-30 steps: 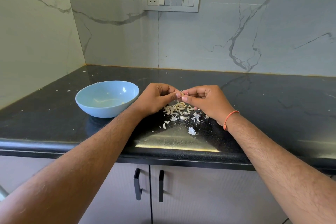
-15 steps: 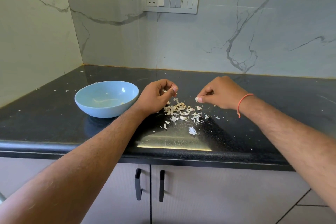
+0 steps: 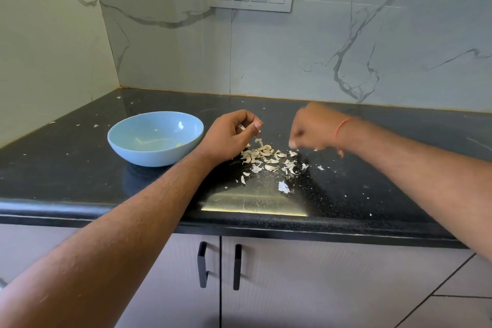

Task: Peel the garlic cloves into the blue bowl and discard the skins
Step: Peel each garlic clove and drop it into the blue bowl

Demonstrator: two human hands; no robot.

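Blue bowl (image 3: pixel 155 138) sits toward the counter's (image 3: pixel 80 181) left end, just left of your left hand (image 3: pixel 229 136). That hand's fingers curl round a clove (image 3: pixel 242 128), barely showing. Your right hand (image 3: pixel 312 128) is blurred; I can't tell whether its curled fingers pinch anything. Skins (image 3: pixel 266 158) lie mid-counter between your hands. Keep the clove pinched firmly, strip skin over the pile, then drop it straight into the bowl.

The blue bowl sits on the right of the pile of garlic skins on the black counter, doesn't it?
Not quite. In the head view the blue bowl sits on the left of the pile of garlic skins, beside the left hand. It does stand on the black counter.
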